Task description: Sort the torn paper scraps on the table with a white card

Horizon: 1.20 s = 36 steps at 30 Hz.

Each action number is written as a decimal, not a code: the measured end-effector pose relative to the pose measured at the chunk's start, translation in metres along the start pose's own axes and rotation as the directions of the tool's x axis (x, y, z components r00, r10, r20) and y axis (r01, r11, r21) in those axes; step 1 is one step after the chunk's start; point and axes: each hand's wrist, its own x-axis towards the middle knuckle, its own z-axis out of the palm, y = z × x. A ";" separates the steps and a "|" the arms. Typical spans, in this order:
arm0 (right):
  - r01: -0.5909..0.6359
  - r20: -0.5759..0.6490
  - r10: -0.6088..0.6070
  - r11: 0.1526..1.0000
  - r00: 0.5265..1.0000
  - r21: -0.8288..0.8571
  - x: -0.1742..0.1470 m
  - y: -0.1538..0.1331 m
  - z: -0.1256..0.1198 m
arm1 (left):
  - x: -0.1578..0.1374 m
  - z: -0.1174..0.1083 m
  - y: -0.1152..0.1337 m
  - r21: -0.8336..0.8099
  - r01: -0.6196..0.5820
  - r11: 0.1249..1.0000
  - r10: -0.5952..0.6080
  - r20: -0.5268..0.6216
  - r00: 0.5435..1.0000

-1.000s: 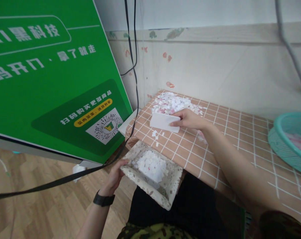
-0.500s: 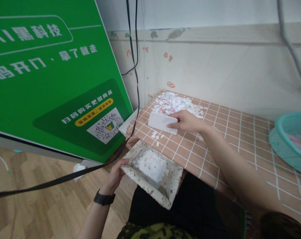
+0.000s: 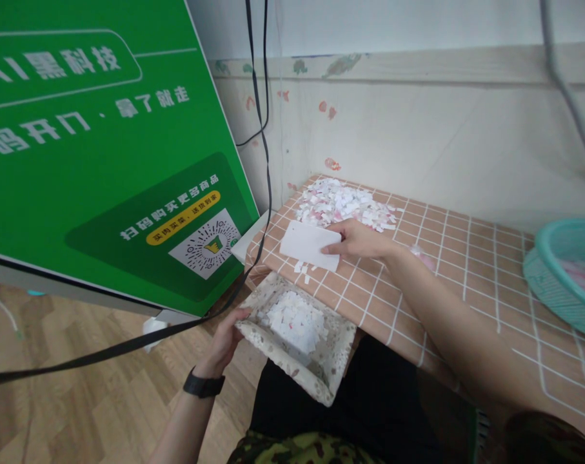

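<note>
My right hand (image 3: pixel 357 240) pinches the right end of a flat white rectangular card (image 3: pixel 306 243), tilted just above the tabletop. Behind the card lies a heap of white and pinkish paper scraps (image 3: pixel 343 203). A few loose scraps (image 3: pixel 303 270) sit in front of it, close to the table's edge. My left hand (image 3: pixel 228 335) grips the left side of a shallow patterned tray (image 3: pixel 338 351), held at the table's front edge over my lap. White paper scraps (image 3: pixel 295 322) cover much of its bottom.
The table (image 3: pixel 459 258) has a brown cover with white grid lines. A turquoise basket (image 3: pixel 544 277) with pinkish contents stands at the right. To the left leans a large green sign panel (image 3: pixel 103 161). A black strap (image 3: pixel 176 327) hangs across in front of it.
My right hand has drawn the card slightly toward me and left, closer to the loose scraps, and its face is tilted more upward. My left hand and the tray stay almost still.
</note>
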 end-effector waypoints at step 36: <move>-0.099 -0.091 0.074 0.947 0.993 -0.307 -0.038 0.002 -0.065 | -0.004 0.007 0.003 0.001 0.008 1.000 -0.008 -0.006 1.000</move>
